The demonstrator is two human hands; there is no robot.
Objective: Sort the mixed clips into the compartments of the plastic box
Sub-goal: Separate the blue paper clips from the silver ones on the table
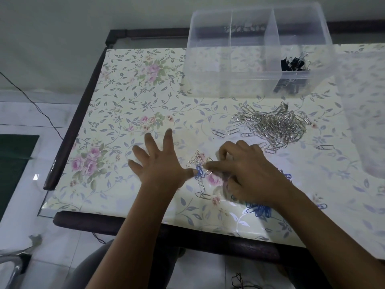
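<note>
Head view: a person sits at the near edge of a floral-covered counter (125,101) whose dark wooden frame (83,105) borders its left and near sides; a broad stretch of cover lies between the left hand (158,163) and that frame. The left hand presses flat, fingers (167,140) spread wide, thumb beside a mixed cluster (200,165) of silver and blue clips that trails from far to near. The right hand (248,176) curls over it, fingertips pinching at the cluster. A silver clip pile (275,126) slants just beyond, and blue clips (259,209) lie under the right wrist. The plastic box (200,80) stands at the far edge, its long axis left to right, with black binder clips (294,63) in the right compartment.
</note>
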